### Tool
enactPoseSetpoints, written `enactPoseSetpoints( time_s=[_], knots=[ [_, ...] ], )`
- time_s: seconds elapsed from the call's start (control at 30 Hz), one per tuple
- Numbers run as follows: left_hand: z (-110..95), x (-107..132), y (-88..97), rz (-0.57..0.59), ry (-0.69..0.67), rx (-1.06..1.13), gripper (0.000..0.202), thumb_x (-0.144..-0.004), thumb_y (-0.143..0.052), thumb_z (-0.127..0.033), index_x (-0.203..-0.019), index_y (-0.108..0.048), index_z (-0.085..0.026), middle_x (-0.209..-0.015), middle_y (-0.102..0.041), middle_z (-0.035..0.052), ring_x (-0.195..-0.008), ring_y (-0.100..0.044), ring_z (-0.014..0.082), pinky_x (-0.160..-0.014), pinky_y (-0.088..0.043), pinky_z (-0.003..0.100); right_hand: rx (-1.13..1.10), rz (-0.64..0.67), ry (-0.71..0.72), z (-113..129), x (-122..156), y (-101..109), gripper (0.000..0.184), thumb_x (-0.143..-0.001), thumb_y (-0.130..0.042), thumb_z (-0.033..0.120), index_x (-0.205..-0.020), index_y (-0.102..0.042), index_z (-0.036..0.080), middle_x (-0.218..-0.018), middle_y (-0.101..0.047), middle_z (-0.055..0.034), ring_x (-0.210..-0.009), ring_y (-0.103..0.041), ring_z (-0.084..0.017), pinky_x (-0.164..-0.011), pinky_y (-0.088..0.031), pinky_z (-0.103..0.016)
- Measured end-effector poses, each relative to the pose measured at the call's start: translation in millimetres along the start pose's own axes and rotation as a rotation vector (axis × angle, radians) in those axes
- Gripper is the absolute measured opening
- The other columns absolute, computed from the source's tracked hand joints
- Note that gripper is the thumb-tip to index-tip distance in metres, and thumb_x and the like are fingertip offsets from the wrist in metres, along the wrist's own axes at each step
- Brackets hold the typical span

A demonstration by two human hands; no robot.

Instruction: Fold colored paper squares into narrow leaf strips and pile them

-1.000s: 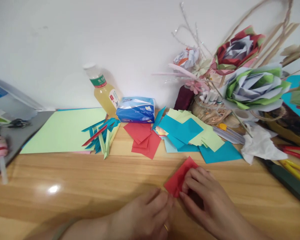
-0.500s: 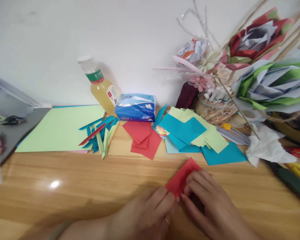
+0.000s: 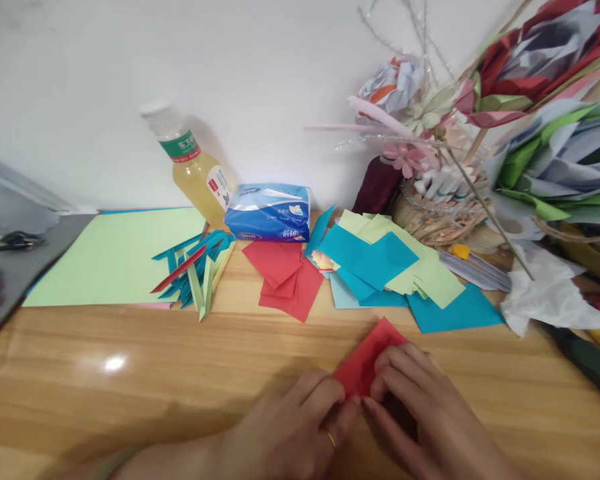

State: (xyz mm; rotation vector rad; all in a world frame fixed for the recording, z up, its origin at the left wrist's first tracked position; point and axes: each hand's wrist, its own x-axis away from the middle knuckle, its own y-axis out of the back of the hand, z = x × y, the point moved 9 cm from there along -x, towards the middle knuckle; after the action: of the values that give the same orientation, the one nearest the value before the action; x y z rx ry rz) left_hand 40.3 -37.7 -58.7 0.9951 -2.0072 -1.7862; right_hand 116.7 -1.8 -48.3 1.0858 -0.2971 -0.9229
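Note:
A small piece of red paper [image 3: 365, 360] lies tilted on the wooden table between my hands. My left hand [image 3: 305, 417] is closed on its lower left edge, thumb and fingers pinched together. My right hand [image 3: 415, 393] grips the right side with curled fingers, its thumb close to the left thumb at the near edge. The fingers hide part of the paper, so I cannot tell how it is folded there. Beyond it lie loose red paper squares [image 3: 285, 280] and a pile of blue and light green paper pieces [image 3: 380, 263].
Folded paper strips [image 3: 193, 270] lie on light green sheets [image 3: 100, 260] at the left. Behind stand a drink bottle [image 3: 193, 167] and a tissue pack [image 3: 267, 213]. Paper flowers [image 3: 540, 153], a crumpled tissue [image 3: 545, 293] and a dark green tool handle [image 3: 587, 363] occupy the right.
The camera view has shifted slightly. Both hands keep hold of the red paper, and the left thumb is a little more extended along its near edge.

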Motion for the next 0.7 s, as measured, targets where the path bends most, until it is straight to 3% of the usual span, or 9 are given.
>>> enactPoseSetpoints(
  time_s=[0.37,0.7],
  knots=[
    [-1,8,-16.3,-0.028,0.069,0.025,0.019,-0.095,-0.037,-0.02,-0.099,-0.055,-0.018,-0.085,-0.057,0.0029,-0.077,-0.054,0.0135,-0.062,-0.047,0.022,0.025,0.008,-0.02,1,1,3,0.011,-0.083,-0.045,0.017,-0.074,-0.051,0.021,-0.075,-0.057,-0.0047,-0.071,-0.054,-0.02,-0.062,-0.043,-0.034],
    [-1,5,-0.4,-0.111,0.028,-0.037,0.009,-0.09,-0.046,-0.017,-0.093,-0.055,-0.019,-0.071,-0.049,-0.0011,-0.066,-0.048,0.0148,-0.057,-0.038,0.027,0.014,0.041,-0.053,-5,2,0,0.006,-0.082,-0.047,0.018,-0.078,-0.048,0.022,-0.078,-0.056,-0.0038,-0.07,-0.053,-0.02,-0.06,-0.042,-0.033]
  ],
)
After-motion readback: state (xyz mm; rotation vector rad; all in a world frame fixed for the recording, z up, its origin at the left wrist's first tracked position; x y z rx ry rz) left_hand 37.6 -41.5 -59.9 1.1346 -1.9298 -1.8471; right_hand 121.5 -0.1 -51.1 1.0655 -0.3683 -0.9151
